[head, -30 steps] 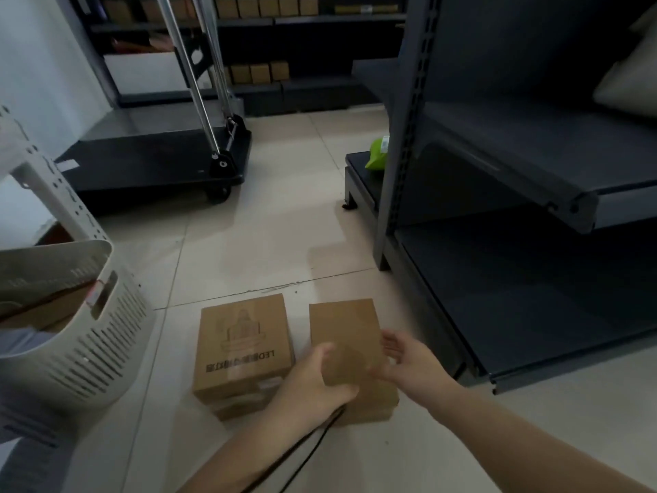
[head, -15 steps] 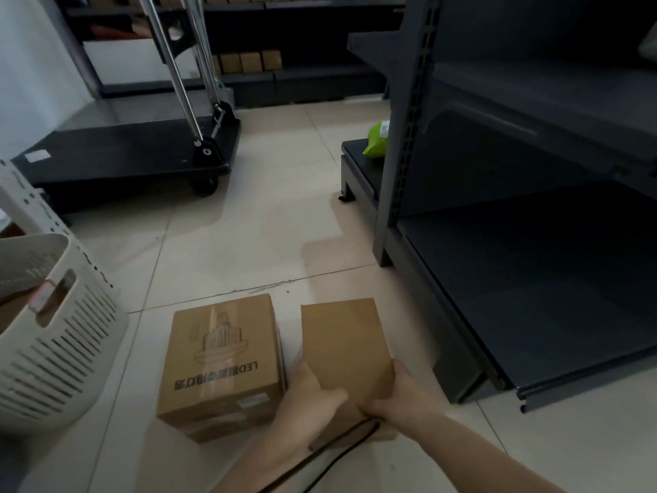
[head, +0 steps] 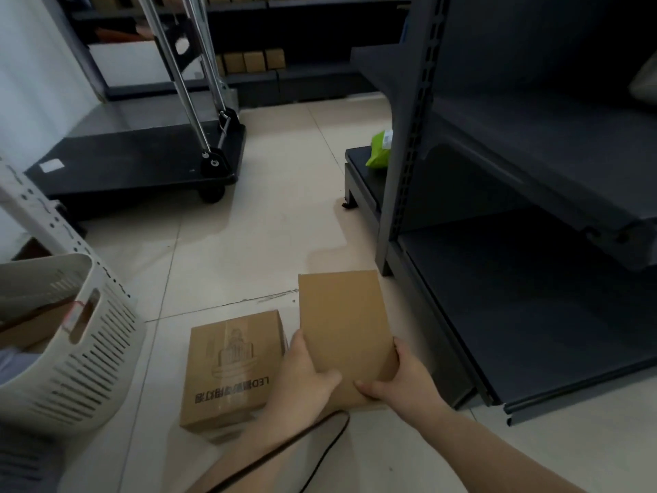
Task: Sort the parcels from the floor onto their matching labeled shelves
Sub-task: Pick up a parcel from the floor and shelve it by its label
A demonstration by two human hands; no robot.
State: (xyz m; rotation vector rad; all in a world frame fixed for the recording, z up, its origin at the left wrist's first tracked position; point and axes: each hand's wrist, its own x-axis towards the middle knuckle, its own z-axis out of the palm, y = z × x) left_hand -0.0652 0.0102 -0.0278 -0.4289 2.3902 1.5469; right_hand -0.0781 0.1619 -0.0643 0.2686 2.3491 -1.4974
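Both hands grip the near end of a plain box (head: 343, 322): the left hand (head: 302, 378) is wrapped round its left edge, the right hand (head: 405, 377) round its right, thumbs on top. The box is at 6 o'clock, its far end tipped up over the floor (head: 249, 250). Just beside it at 7 o'clock a printed box (head: 231, 368) lies flat. A white basket (head: 89, 368) sits at 9 o'clock, the dark shelf (head: 533, 314) at 3 o'clock, a cart (head: 142, 158) at 11 o'clock.

Printed cardboard box (head: 231, 368) on the floor reads "LED", upside down, followed by characters too blurred to read; nothing else legible.
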